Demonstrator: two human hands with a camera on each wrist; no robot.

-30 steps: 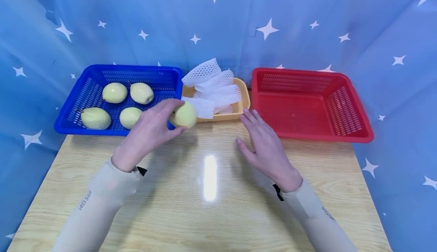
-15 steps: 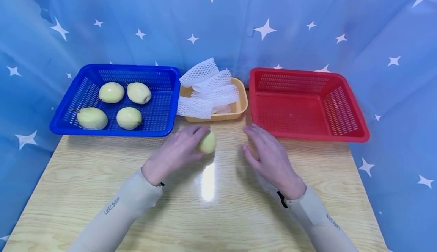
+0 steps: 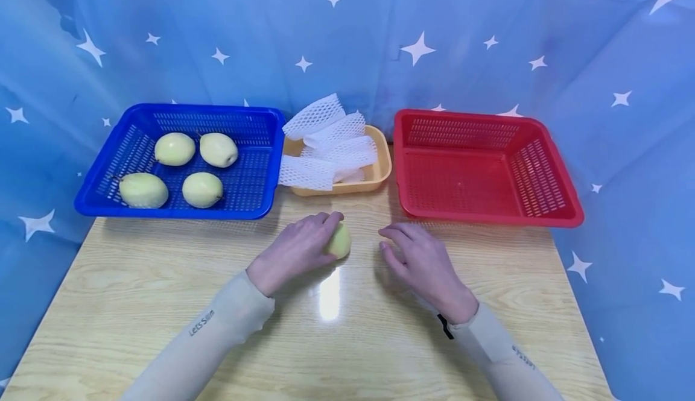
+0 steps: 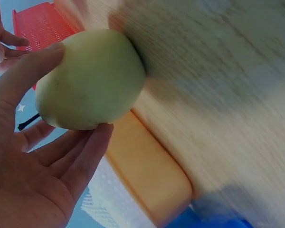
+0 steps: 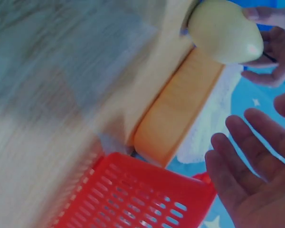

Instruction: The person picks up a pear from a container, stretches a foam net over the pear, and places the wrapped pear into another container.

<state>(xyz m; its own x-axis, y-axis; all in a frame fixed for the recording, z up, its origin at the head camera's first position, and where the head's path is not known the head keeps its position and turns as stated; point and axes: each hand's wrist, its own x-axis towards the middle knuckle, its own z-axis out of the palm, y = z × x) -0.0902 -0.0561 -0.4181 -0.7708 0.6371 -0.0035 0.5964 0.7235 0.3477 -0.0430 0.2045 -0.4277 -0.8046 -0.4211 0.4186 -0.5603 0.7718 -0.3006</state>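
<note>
My left hand [image 3: 297, 246] grips a pale green pear [image 4: 92, 80] between thumb and fingers, low over the middle of the table. A dark stem [image 4: 29, 121] pokes out on the palm side in the left wrist view. To the right of the pear is my right hand [image 3: 422, 262], which holds nothing; its fingers are loosely bent and apart from the fruit. Several more pears [image 3: 203, 190] lie in the blue basket [image 3: 179, 213] at the left. White foam net sleeves [image 3: 339, 152] are heaped in a small yellow-orange tray [image 3: 347, 189] behind the hands.
A red basket [image 3: 461, 178] stands at the back right, beside the yellow-orange tray. The wooden table [image 3: 326, 353] extends toward me, with a bright light reflection on it. A blue curtain [image 3: 347, 33] with white stars hangs behind the baskets.
My left hand has carried the pear from the blue basket's right side rightward and down to the middle of the table. My right hand has drawn slightly nearer to me, its fingers bending more.
</note>
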